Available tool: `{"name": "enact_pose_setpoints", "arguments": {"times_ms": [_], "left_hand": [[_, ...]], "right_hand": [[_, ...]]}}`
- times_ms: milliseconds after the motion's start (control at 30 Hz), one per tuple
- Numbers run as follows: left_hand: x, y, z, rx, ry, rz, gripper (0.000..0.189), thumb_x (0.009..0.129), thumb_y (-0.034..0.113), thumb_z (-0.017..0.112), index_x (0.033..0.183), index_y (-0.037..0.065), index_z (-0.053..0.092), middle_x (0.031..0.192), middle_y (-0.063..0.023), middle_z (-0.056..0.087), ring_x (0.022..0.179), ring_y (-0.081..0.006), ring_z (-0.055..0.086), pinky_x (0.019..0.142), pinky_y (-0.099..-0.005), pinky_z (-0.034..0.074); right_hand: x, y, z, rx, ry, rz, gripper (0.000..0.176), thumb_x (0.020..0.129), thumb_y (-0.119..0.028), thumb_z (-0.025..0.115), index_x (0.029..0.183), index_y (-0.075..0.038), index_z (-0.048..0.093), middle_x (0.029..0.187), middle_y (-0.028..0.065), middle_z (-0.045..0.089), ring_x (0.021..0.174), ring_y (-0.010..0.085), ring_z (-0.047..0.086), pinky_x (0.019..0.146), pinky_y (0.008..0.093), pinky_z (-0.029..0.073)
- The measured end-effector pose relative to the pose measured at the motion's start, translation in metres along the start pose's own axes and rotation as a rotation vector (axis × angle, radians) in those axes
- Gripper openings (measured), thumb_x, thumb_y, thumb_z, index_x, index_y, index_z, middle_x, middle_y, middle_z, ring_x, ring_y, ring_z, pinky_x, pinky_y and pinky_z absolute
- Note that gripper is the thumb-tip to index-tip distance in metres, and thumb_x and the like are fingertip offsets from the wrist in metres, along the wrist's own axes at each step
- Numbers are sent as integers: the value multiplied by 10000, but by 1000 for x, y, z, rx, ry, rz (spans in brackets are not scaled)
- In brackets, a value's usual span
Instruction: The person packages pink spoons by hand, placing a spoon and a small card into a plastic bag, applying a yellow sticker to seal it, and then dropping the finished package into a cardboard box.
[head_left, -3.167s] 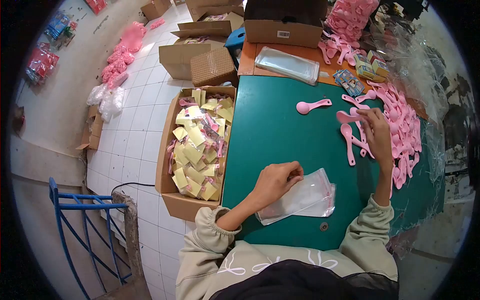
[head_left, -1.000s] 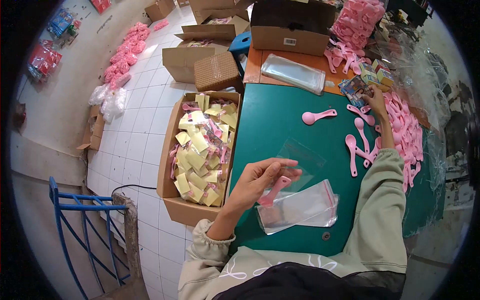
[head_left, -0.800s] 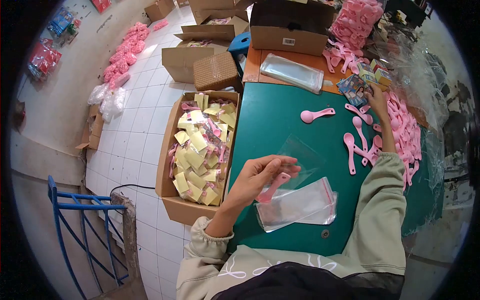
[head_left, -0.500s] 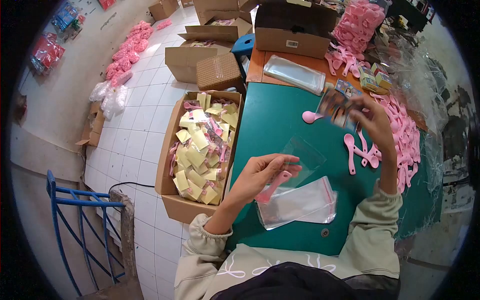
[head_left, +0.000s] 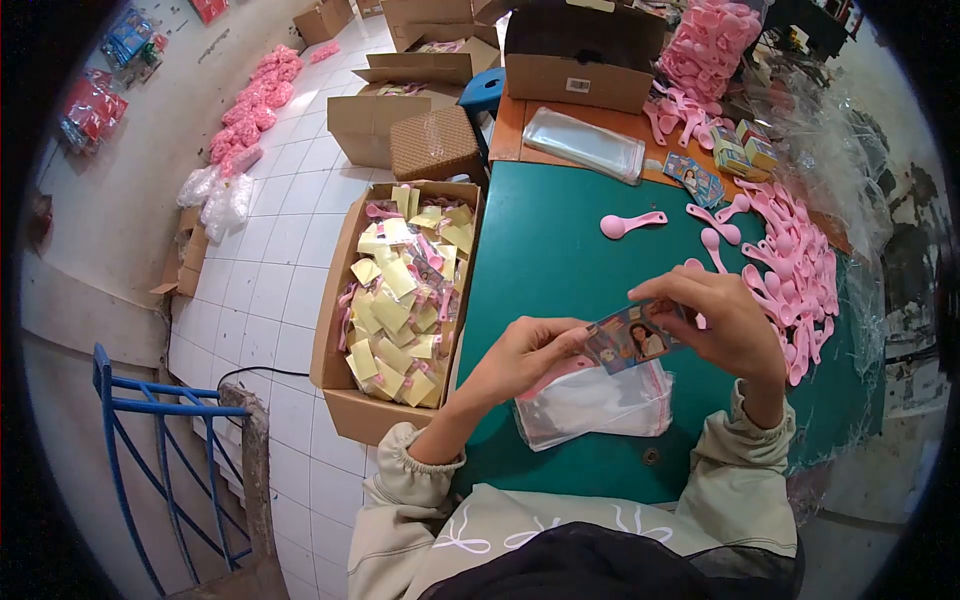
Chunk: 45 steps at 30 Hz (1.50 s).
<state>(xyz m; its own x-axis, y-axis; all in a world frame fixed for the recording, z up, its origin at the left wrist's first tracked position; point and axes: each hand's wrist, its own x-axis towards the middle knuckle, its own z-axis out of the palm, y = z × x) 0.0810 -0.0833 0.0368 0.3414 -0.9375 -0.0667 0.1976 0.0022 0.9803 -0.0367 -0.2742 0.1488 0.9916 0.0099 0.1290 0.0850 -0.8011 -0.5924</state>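
Observation:
My left hand (head_left: 530, 352) is closed, thumb on top, around a pink spoon (head_left: 556, 374) in a clear plastic bag; the bag's outline is hard to make out. My right hand (head_left: 715, 318) pinches a printed card (head_left: 632, 340) with a person's picture on it, and the card's left end meets my left fingertips. Below both hands lies a stack of clear plastic bags (head_left: 600, 408) on the green table (head_left: 540, 270). A loose pink spoon (head_left: 632, 224) rests beyond my hands, and several more pink spoons (head_left: 795, 265) are heaped at the right.
Left of the table stands a cardboard box (head_left: 372, 425) full of bagged spoons with yellowish cards. At the back are more clear bags (head_left: 585, 145), printed cards (head_left: 694, 178), small boxes (head_left: 744, 148), an open carton (head_left: 580, 80) and a big bag of pink spoons (head_left: 712, 45).
My right hand has brought the card from the back of the table down to my left hand. The loose spoon behind it now shows fully. My left hand has hardly moved.

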Motion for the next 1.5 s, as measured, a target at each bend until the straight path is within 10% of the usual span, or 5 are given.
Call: {"name": "enact_pose_setpoints", "arguments": {"times_ms": [433,733,833,1100,1500], "left_hand": [[-2,-2,2,217,-129,3,284,942,226,513,1123,32,615,642,-26,564,575,-55,420,515,-250,387],[-9,10,17,471,67,56,527,901,306,570,1344,88,385,765,-165,664,569,-265,612,538,-344,448],[-13,9,9,627,-30,-21,544,901,274,579,1368,96,362,779,-120,660,681,-124,608,591,-305,452],[-38,-7,-23,-65,29,-76,620,842,87,656,1360,59,315,940,-116,663,846,-124,623,724,-240,521],[-39,-6,-19,-46,28,-53,543,893,98,586,1367,89,322,980,-105,662,850,-133,646,697,-234,530]], "right_hand": [[-4,4,13,128,-162,46,218,745,-63,699,844,-20,510,685,105,556,573,217,551,521,312,424],[-4,22,52,221,-161,-32,207,721,-124,707,751,-9,537,612,114,520,550,237,534,531,325,416],[-7,29,53,333,-191,75,244,709,-132,732,668,-14,523,573,75,485,529,159,489,509,281,383],[-14,41,48,820,-71,511,310,721,-134,764,618,-42,486,607,-45,467,604,40,451,507,212,332],[-25,50,57,751,-13,394,192,755,-79,729,702,-13,557,653,-9,537,627,58,486,560,217,381]]}}
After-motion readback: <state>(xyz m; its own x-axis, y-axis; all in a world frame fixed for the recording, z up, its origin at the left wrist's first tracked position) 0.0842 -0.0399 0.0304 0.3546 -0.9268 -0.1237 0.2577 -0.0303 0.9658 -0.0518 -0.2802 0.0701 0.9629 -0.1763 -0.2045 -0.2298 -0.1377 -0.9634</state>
